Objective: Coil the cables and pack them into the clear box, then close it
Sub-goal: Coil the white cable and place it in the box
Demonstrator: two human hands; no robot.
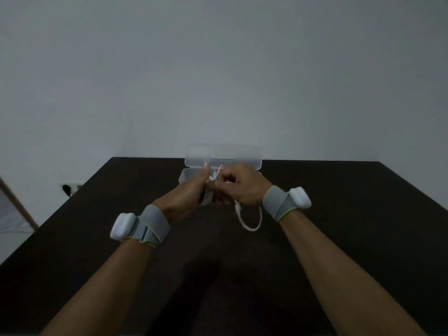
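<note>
A clear plastic box [242,156] stands open at the table's far edge, its lid upright against the wall. In front of it my left hand [188,197] grips a bundle of white cable [210,190] wound into loops. My right hand [242,187] pinches the same cable close to the bundle. A loose end of the cable [249,225] hangs in a loop below my right hand, just above the table. The box's inside is mostly hidden behind my hands.
The dark table [339,226] spreads out to both sides. A grey wall rises right behind the box. A wall socket with a black plug [68,189] sits low at the left, beside a slanted wooden bar [19,204].
</note>
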